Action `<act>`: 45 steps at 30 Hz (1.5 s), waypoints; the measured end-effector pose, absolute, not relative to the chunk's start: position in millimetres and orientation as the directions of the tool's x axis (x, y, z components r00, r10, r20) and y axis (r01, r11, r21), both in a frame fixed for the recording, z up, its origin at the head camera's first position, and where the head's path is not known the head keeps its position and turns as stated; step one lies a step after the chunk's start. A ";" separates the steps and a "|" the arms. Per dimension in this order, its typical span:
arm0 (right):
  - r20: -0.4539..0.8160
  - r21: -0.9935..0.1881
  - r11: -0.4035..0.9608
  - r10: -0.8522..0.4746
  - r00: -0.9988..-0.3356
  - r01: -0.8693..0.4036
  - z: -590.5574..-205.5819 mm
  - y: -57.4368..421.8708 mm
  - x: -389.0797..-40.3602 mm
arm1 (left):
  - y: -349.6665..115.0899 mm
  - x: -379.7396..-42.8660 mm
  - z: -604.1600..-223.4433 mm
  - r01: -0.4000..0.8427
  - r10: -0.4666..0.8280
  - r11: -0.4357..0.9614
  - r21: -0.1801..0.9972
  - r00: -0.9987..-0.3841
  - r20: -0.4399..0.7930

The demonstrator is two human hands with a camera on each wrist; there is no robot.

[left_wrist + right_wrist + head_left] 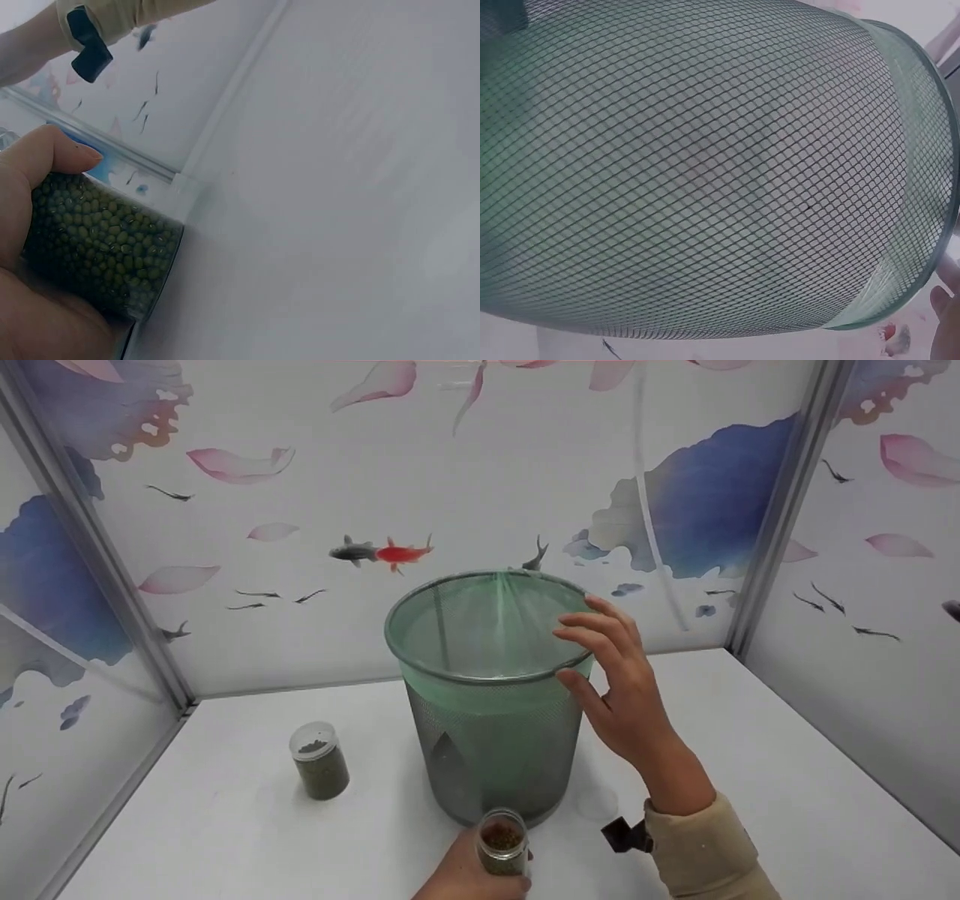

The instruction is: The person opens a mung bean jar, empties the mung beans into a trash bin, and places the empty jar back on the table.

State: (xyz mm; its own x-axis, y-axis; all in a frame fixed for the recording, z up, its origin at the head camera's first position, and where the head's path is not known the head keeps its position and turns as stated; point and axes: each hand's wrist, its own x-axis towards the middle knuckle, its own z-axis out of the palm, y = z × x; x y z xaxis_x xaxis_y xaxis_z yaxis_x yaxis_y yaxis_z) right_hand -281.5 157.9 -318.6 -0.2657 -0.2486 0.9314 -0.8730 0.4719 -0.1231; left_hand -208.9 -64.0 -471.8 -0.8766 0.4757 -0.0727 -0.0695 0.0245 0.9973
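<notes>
In my left hand point(472, 870) I grip a clear jar point(105, 240) of mung beans, fingers and thumb wrapped round its side. Its mouth is uncovered and faces up in the head view, close in front of a mesh wastebasket point(442, 712). A pale green bag point(495, 697) lines the basket and is folded over its rim, gathered at the back. My right hand point(622, 682) is at the basket's right rim with fingers loosely spread and nothing held. The right wrist view is mostly filled by the basket's mesh, with fingertips point(946, 277) beside the rim.
A second clear jar point(322, 769) with dark green contents stands left of the basket. To the basket's right a clear round lid point(598, 802) lies on the white table point(247, 840). Printed panels point(480, 495) enclose the back and sides.
</notes>
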 end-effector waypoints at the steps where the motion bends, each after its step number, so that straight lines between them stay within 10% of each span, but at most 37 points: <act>1: 0.928 -0.133 0.461 -0.253 -0.273 -0.877 -318.1 157.6 -282.3 | -64.0 -209.2 -471.7 -0.067 0.476 0.025 0.997 -0.877 -0.071; 28: 0.920 -0.088 0.536 -0.280 -0.275 -0.839 -325.6 147.6 -291.1 | -70.0 -212.6 -466.9 -0.043 0.462 0.053 0.998 -0.885 -0.063; 45: 0.934 -0.048 0.544 -0.274 -0.231 -0.838 -331.9 148.6 -295.1 | -91.7 -206.4 -397.6 0.094 0.351 0.153 0.984 -0.936 0.035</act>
State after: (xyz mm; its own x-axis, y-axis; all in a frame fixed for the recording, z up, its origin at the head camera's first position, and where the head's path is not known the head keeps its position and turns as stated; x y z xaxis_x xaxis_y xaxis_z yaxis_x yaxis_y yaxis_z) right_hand -295.1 148.6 -331.9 -0.2315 -0.2738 0.9335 -0.8379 0.5437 -0.0483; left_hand -206.4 -91.7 -397.6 -0.9356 0.3513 0.0348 0.0940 0.1530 0.9837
